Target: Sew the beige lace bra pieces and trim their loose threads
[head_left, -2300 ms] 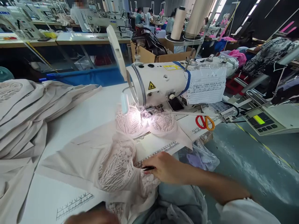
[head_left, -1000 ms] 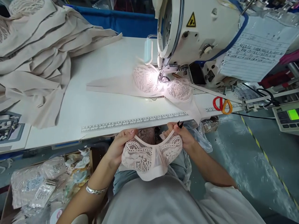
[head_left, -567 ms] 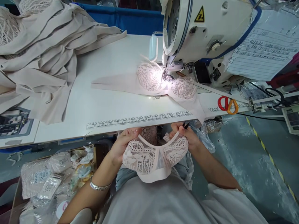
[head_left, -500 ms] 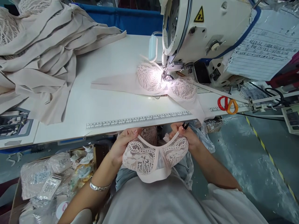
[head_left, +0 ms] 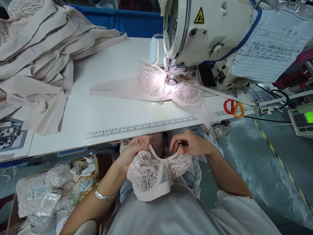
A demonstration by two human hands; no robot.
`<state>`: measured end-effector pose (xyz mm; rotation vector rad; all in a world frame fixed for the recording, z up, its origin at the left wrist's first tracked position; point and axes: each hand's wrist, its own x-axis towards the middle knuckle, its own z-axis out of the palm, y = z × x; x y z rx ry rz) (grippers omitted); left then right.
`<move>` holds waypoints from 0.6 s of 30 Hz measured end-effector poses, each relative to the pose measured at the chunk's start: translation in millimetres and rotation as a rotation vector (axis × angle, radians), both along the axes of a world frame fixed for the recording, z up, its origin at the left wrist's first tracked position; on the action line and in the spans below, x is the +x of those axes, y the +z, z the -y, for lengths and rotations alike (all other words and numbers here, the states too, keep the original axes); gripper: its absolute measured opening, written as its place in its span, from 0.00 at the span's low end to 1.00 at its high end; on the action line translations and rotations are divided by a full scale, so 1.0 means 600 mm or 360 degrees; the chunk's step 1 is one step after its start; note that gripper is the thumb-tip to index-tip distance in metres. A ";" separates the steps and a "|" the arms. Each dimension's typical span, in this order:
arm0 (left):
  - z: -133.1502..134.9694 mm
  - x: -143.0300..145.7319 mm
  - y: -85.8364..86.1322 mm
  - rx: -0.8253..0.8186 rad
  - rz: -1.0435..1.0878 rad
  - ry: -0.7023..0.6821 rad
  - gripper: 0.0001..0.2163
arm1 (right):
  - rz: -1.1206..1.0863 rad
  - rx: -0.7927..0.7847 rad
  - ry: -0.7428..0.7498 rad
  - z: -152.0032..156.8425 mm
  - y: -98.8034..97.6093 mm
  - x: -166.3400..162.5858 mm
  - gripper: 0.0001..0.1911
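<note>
I hold a pale pink lace bra (head_left: 153, 174) just below the near edge of the sewing table (head_left: 110, 111), over my lap. My left hand (head_left: 133, 151) is closed on the top edge of one cup, thumb and fingers pinched together on the lace. My right hand (head_left: 190, 145) is pinched shut on the top edge of the other cup, close to the middle. On the table, a second lace bra (head_left: 153, 83) lies under the needle of the sewing machine (head_left: 207, 29). A pile of beige fabric (head_left: 36, 62) sits at the table's left end, and red-and-orange scissors (head_left: 233, 108) lie at its right end.
</note>
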<state>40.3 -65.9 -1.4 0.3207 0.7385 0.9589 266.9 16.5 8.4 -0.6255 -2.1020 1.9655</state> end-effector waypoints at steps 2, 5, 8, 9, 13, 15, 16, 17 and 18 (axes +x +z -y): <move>-0.015 0.012 0.004 0.0049 -0.0018 -0.0081 0.26 | 0.0052 0.0198 0.0193 0.003 0.014 -0.001 0.19; -0.033 0.017 0.019 0.0331 -0.0393 -0.0029 0.21 | -0.0079 0.0261 0.0307 0.012 0.031 0.007 0.12; -0.027 0.011 0.046 0.0975 -0.1259 0.0336 0.07 | -0.0183 0.0118 0.0107 0.023 0.041 0.028 0.15; -0.020 0.010 0.054 0.1207 -0.1536 0.0457 0.06 | -0.0192 0.0067 -0.0003 0.029 0.042 0.034 0.16; 0.021 0.027 0.066 0.1903 -0.1990 0.0307 0.05 | -0.0142 0.0013 -0.0492 0.056 0.038 0.038 0.16; 0.032 0.045 0.056 0.2032 -0.2045 0.0195 0.10 | -0.0079 0.0095 -0.0669 0.071 0.033 0.029 0.16; 0.034 0.054 0.048 0.2042 -0.2086 0.0198 0.11 | -0.0044 0.0155 -0.0727 0.077 0.031 0.024 0.16; 0.034 0.061 0.040 0.2036 -0.2125 0.0220 0.10 | -0.0013 0.0226 -0.0765 0.082 0.029 0.020 0.15; 0.033 0.066 0.033 0.2022 -0.2159 0.0250 0.09 | 0.0017 0.0308 -0.0781 0.086 0.026 0.016 0.15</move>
